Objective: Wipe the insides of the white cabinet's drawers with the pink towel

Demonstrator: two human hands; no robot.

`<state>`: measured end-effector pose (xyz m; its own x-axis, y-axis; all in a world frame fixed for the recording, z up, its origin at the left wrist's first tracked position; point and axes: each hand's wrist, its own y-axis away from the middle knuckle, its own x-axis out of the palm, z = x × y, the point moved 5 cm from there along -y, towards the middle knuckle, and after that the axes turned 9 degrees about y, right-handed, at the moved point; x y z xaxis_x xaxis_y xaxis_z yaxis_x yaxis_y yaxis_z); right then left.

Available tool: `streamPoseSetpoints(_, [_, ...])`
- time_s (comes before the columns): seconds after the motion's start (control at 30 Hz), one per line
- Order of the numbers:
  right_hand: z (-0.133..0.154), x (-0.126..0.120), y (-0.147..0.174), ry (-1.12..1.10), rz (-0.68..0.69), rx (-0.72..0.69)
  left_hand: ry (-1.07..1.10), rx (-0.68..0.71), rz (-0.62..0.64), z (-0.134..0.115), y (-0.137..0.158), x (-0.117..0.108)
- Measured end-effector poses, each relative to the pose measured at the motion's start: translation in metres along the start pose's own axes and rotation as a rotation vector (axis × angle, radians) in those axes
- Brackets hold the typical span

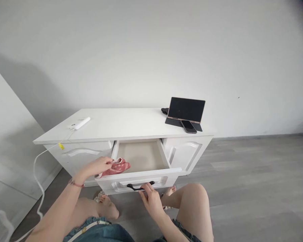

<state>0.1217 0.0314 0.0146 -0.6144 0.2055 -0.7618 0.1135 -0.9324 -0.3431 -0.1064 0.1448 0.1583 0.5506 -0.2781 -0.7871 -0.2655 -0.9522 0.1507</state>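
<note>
Cabinet (131,122): white painted board, smooth, faintly satin. Drawer (141,158): interior lined in matt beige board; front fitted with a black handle (140,186), matt, material not discernible. Cloth (117,167): soft red fabric, pale-dotted, crumpled. Tablet (186,109): glossy dark screen. Phone (188,126): glossy. Floor (255,181): grey wood-look planks, matt.

- a small red cloth with white dots (116,167), soft and crumpled, is pinched in the left hand (99,167) and hangs over the front left corner of the drawer.
- a white wooden drawer with a black bar handle (140,186) stands pulled out of the cabinet, its pale inside showing; the right hand (152,199) has its fingers on the handle.
</note>
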Motion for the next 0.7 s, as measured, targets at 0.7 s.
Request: streamPoseSetpoints(0.7, [0.001, 0.001, 0.001, -0.104, -0.018, -0.007, -0.289, 0.342, -0.99, -0.094, 0.062, 0.139])
